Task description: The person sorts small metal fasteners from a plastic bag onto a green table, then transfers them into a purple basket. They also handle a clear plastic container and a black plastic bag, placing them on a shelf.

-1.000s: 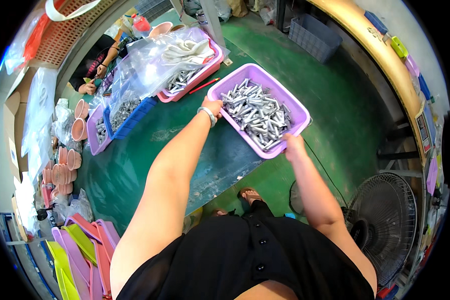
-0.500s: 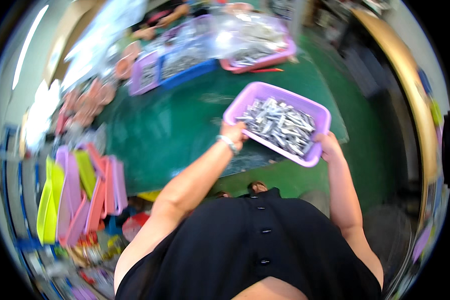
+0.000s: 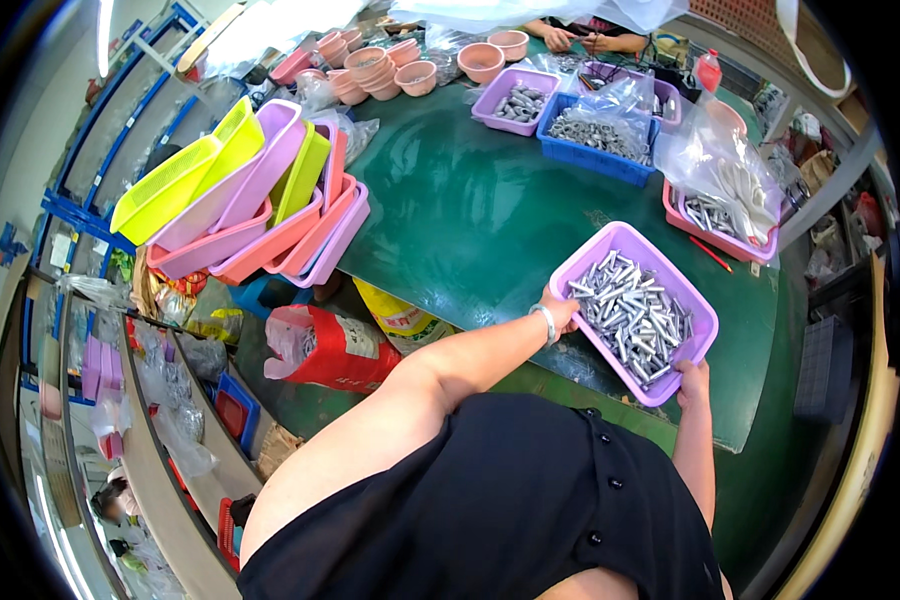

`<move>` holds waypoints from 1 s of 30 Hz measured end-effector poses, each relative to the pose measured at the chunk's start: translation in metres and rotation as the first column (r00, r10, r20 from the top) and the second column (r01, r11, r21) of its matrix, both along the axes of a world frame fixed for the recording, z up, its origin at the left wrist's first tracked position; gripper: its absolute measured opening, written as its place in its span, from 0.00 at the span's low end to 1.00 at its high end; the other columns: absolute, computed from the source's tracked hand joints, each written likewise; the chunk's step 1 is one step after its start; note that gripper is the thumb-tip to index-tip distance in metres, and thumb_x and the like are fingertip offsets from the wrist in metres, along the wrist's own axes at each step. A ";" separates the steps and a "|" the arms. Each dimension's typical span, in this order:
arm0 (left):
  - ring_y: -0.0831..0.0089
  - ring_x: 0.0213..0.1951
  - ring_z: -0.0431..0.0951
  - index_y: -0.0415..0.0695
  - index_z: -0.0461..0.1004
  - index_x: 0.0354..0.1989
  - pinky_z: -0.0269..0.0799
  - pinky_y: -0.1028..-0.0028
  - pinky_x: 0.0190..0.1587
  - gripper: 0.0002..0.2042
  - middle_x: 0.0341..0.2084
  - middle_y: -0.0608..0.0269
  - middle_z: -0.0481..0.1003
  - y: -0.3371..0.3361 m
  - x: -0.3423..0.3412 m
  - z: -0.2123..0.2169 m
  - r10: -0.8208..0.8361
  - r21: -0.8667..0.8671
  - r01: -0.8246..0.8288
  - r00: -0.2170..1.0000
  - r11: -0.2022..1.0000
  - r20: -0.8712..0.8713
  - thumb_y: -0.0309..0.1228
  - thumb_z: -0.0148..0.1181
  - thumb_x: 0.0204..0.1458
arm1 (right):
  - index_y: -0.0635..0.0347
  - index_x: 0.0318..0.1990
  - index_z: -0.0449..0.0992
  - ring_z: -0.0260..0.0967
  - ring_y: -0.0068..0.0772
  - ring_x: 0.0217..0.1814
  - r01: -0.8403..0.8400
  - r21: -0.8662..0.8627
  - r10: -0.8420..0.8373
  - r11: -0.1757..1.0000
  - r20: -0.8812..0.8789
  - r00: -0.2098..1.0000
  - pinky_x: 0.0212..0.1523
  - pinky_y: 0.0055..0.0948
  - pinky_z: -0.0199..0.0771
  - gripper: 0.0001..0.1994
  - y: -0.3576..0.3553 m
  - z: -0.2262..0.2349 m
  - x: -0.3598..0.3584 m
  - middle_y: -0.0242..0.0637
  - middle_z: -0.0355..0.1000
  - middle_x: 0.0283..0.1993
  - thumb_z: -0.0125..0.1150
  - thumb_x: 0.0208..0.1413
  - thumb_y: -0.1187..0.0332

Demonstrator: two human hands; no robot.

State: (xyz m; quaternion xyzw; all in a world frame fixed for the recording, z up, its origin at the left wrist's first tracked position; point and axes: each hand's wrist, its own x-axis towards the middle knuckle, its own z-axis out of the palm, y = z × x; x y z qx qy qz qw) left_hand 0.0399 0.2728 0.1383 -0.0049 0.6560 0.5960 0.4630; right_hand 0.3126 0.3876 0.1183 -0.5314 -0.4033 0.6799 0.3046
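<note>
Between both hands I hold a purple plastic basket (image 3: 707,322) with many small silvery metal tubes or pins (image 3: 635,315) heaped inside. My left hand (image 3: 560,312) is closed on its left rim, and my right hand (image 3: 692,383) grips the near right corner. The basket is tilted to the picture and appears over the near right part of the green table (image 3: 440,215). Its walls partly hide the fingers of both hands.
Stacked coloured baskets (image 3: 260,200) lean at the table's left. Pink bowls (image 3: 370,70) stand at the back. A blue basket (image 3: 595,150) and a red basket (image 3: 715,225) hold metal parts. A red pencil (image 3: 711,254) lies nearby. Another person's hands (image 3: 570,40) are across the table.
My view has swung left, so the table and the stacked baskets sit farther right in the picture. The purple basket stays in both hands and appears turned clockwise.
</note>
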 end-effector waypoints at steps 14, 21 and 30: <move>0.50 0.54 0.62 0.43 0.42 0.62 0.62 0.62 0.55 0.35 0.59 0.43 0.48 -0.007 -0.413 0.071 0.150 -0.410 -0.592 0.676 0.694 -0.721 0.28 0.52 0.46 | 0.71 0.48 0.65 0.69 0.36 0.38 0.138 0.016 -0.138 0.990 0.235 0.962 0.40 0.33 0.68 0.19 0.000 -0.030 0.002 0.44 0.70 0.41 0.51 0.45 0.76; 0.50 0.60 0.53 0.49 0.45 0.63 0.56 0.65 0.59 0.36 0.64 0.46 0.31 0.025 -0.532 0.073 0.225 -0.286 -0.705 0.537 0.650 -0.813 0.21 0.52 0.43 | 0.72 0.44 0.67 0.68 0.33 0.35 0.185 0.029 -0.179 0.982 0.435 0.883 0.38 0.30 0.68 0.16 0.000 -0.025 0.009 0.41 0.70 0.37 0.53 0.45 0.75; 0.51 0.55 0.62 0.51 0.42 0.64 0.65 0.61 0.52 0.40 0.64 0.51 0.31 0.056 -0.609 0.116 0.113 -0.375 -0.803 0.473 0.463 -0.874 0.25 0.57 0.41 | 0.71 0.42 0.67 0.68 0.33 0.30 0.247 0.012 -0.224 0.969 0.466 0.856 0.33 0.33 0.69 0.15 -0.002 -0.021 -0.002 0.40 0.70 0.33 0.50 0.45 0.75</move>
